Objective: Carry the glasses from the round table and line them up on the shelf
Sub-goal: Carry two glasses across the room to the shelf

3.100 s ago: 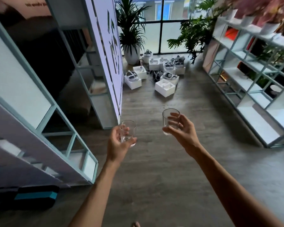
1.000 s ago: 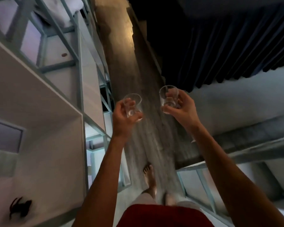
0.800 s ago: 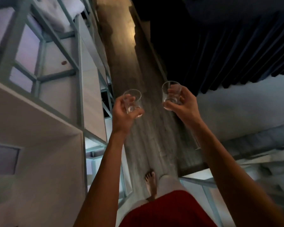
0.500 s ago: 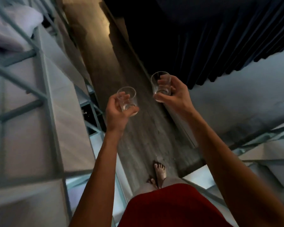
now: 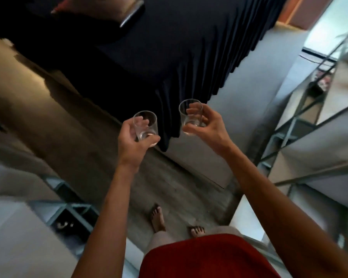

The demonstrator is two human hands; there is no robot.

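Observation:
My left hand (image 5: 132, 144) grips a short clear glass (image 5: 147, 126) upright by its lower half. My right hand (image 5: 208, 127) holds a second clear glass (image 5: 191, 116) the same way, a little higher and to the right. Both glasses look empty and are held out in front of me above the wooden floor. A pale open shelf frame (image 5: 301, 125) runs along the right side, and another shelf unit (image 5: 68, 209) sits low at the left. The round table is not in view.
A dark pleated curtain (image 5: 189, 57) hangs ahead, ending above a grey wall base (image 5: 239, 109). The wood floor (image 5: 100, 157) runs between the two shelf units. My bare feet (image 5: 158, 217) stand on it below my red shirt.
The view has swung to the right: the left shelving slid out of frame, the curtain and the right shelf frame came in. Both hands keep their glasses, held at the same height.

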